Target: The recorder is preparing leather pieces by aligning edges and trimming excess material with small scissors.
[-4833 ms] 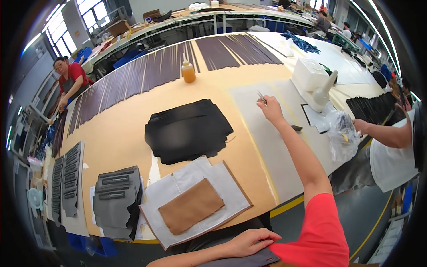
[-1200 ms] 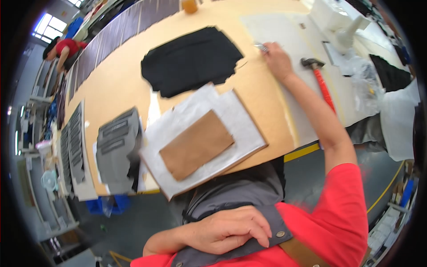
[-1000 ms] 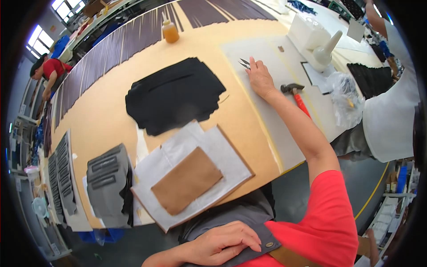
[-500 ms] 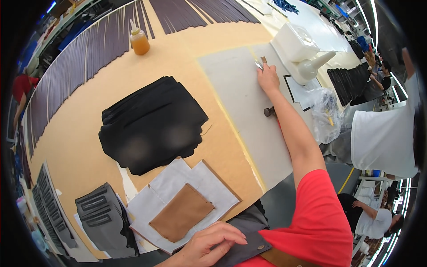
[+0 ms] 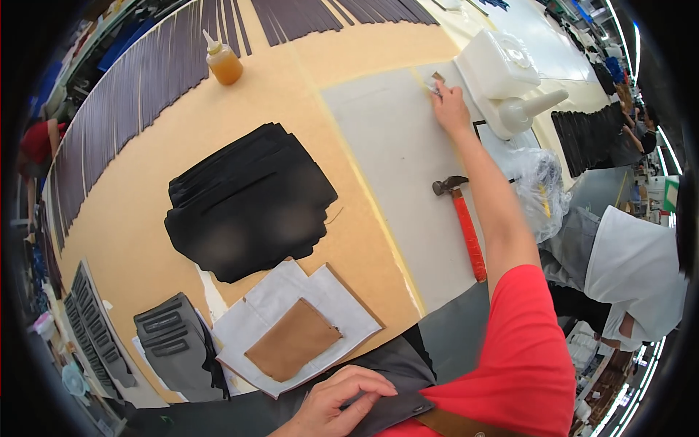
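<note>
My right hand [image 5: 451,109] is stretched far out over the grey mat [image 5: 386,146]. Its fingers are closed round a small shiny metal tool [image 5: 435,89], mostly hidden by the hand. A small brownish piece [image 5: 437,76] shows just beyond the fingertips. Close to my body, my left hand [image 5: 346,404] has loosely bent fingers with a gap at the thumb, and nothing shows in it. Dark grey cloth [image 5: 393,415] lies beside those fingers. Nearest to it on the table, a brown rectangular piece [image 5: 295,341] rests on white sheets [image 5: 240,324].
A red-handled hammer [image 5: 467,233] lies beside my right forearm. Beyond are a white plastic container [image 5: 499,62] and crumpled clear plastic [image 5: 535,189]. Black stacked pieces [image 5: 247,197], an amber bottle [image 5: 225,65] and grey slotted pieces [image 5: 175,349] sit leftward. A person in white [image 5: 630,277] is at right.
My right hand has moved slightly farther out and to the right with the metal tool. More of the hammer shows beside my forearm. My left hand stays near my body.
</note>
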`<act>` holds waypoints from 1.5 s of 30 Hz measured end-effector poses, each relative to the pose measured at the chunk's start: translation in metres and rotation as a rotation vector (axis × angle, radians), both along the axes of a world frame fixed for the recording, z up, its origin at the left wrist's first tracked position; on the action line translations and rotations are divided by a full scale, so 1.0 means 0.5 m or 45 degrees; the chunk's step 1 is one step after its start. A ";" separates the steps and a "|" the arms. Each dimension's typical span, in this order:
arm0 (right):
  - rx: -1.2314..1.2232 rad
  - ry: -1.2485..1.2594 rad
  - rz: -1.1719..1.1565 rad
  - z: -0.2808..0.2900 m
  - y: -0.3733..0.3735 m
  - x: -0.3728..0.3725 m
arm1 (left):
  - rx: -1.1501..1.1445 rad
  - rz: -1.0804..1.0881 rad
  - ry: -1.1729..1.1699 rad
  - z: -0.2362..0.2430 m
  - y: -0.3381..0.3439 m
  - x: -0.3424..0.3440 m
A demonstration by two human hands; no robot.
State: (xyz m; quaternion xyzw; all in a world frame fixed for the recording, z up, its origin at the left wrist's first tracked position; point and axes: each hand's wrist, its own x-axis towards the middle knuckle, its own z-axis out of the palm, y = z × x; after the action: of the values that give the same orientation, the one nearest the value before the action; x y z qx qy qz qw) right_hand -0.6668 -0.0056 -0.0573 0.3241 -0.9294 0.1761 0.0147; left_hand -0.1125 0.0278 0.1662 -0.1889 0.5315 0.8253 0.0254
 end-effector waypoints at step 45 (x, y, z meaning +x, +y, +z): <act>-0.015 -0.982 0.746 0.198 0.136 0.813 | -0.420 0.932 -0.667 -0.128 0.111 0.416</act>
State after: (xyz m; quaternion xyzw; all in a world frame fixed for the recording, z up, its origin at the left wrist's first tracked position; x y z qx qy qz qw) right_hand -0.2603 0.0626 0.0418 0.4832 -0.7356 0.2853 -0.3794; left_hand 0.0956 0.0834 0.1020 -0.5668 0.5296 0.6094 -0.1640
